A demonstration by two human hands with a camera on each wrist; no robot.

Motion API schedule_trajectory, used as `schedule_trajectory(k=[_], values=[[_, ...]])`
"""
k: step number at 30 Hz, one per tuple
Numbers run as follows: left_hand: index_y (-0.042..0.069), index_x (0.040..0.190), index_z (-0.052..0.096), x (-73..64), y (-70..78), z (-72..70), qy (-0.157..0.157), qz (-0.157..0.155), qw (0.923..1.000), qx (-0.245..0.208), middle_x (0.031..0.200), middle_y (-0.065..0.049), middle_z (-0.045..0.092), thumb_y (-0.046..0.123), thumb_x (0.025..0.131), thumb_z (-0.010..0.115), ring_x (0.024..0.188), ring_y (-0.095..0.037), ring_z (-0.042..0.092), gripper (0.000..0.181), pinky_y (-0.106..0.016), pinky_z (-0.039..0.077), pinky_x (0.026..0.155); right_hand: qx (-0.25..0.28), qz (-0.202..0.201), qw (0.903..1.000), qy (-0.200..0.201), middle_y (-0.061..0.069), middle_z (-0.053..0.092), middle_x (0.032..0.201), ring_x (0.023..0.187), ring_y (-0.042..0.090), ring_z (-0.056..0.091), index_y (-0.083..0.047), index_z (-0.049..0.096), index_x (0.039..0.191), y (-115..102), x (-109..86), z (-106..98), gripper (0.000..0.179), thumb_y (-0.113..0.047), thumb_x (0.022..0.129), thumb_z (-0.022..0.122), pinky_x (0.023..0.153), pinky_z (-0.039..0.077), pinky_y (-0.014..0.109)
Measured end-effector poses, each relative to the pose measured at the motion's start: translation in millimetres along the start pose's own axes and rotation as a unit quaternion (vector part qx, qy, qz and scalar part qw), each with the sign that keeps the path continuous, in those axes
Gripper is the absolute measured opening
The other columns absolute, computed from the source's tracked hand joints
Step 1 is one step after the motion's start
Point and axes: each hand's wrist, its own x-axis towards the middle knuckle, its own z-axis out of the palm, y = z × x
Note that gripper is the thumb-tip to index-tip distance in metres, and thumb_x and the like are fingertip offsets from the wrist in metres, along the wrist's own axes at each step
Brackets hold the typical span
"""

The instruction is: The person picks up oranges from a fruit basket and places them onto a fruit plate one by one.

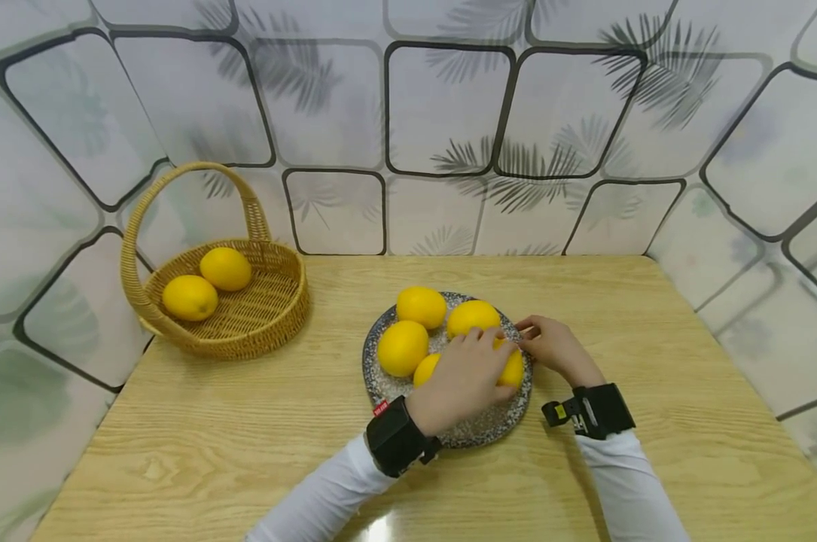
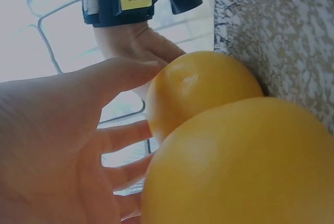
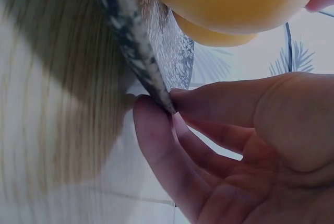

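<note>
Several yellow lemons lie on a round, speckled grey plate [image 1: 479, 430] on the table. My left hand [image 1: 464, 375] reaches over the plate and holds the lemon [image 1: 513, 370] at its right side, thumb on the near side and fingers on the far side. In the left wrist view this lemon [image 2: 203, 85] touches the thumb and fingertips, while another lemon [image 2: 245, 166] fills the foreground. At the plate's right edge, my right hand [image 1: 556, 348] pinches the rim [image 3: 151, 78] between thumb and fingers. The left hand partly covers one lemon [image 1: 425, 369].
A wicker basket [image 1: 293, 320] with a tall arched handle stands at the back left, with two lemons [image 1: 190, 298] inside. Behind the wooden table [image 1: 266, 429] rises a wall covering [image 1: 333, 211] with a leaf pattern.
</note>
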Motion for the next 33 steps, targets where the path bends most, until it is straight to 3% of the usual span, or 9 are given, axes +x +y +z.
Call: schedule_trajectory(k=[13, 20, 28, 33], values=[[0.018, 0.136, 0.054, -1.0, -13.3, -16.8, -0.003, -0.028, 0.9996, -0.008, 0.139, -0.008, 0.054, 0.049, 0.094, 0.053, 0.123, -0.027, 0.051, 0.052, -0.042, 0.051, 0.104, -0.007, 0.014, 0.9998, -0.009, 0.033, 0.064, 0.114, 0.097, 0.037, 0.060, 0.006, 0.057, 0.127, -0.3, 2.0, -0.7, 0.037, -0.009, 0.094, 0.052, 0.073, 0.053, 0.040], [0.019, 0.135, 0.055, -1.5, -25.9, -25.4, 0.010, -0.050, 0.9981, -0.035, 0.143, -0.008, 0.053, 0.046, 0.096, 0.052, 0.127, -0.026, 0.049, 0.048, -0.039, 0.053, 0.101, -0.002, 0.022, 0.9996, -0.018, 0.032, 0.062, 0.114, 0.091, 0.034, 0.061, 0.006, 0.055, 0.129, -1.6, 3.5, -0.9, 0.038, -0.008, 0.094, 0.051, 0.069, 0.053, 0.035], [0.017, 0.136, 0.054, -0.3, -37.4, -28.9, 0.009, -0.070, 0.9968, -0.038, 0.143, -0.008, 0.051, 0.047, 0.095, 0.052, 0.125, -0.026, 0.050, 0.051, -0.040, 0.052, 0.100, -0.009, 0.019, 0.9996, -0.017, 0.034, 0.061, 0.118, 0.102, 0.040, 0.058, 0.006, 0.055, 0.130, -1.9, 3.0, -1.5, 0.038, -0.009, 0.096, 0.049, 0.079, 0.053, 0.046], [0.017, 0.137, 0.052, -1.2, -44.1, -30.5, 0.011, -0.085, 0.9952, -0.047, 0.142, -0.008, 0.052, 0.047, 0.096, 0.052, 0.124, -0.027, 0.050, 0.051, -0.041, 0.052, 0.100, -0.010, 0.020, 0.9996, -0.017, 0.034, 0.061, 0.118, 0.102, 0.040, 0.058, 0.006, 0.054, 0.130, -1.6, 2.9, -1.0, 0.037, -0.009, 0.097, 0.048, 0.078, 0.052, 0.044]])
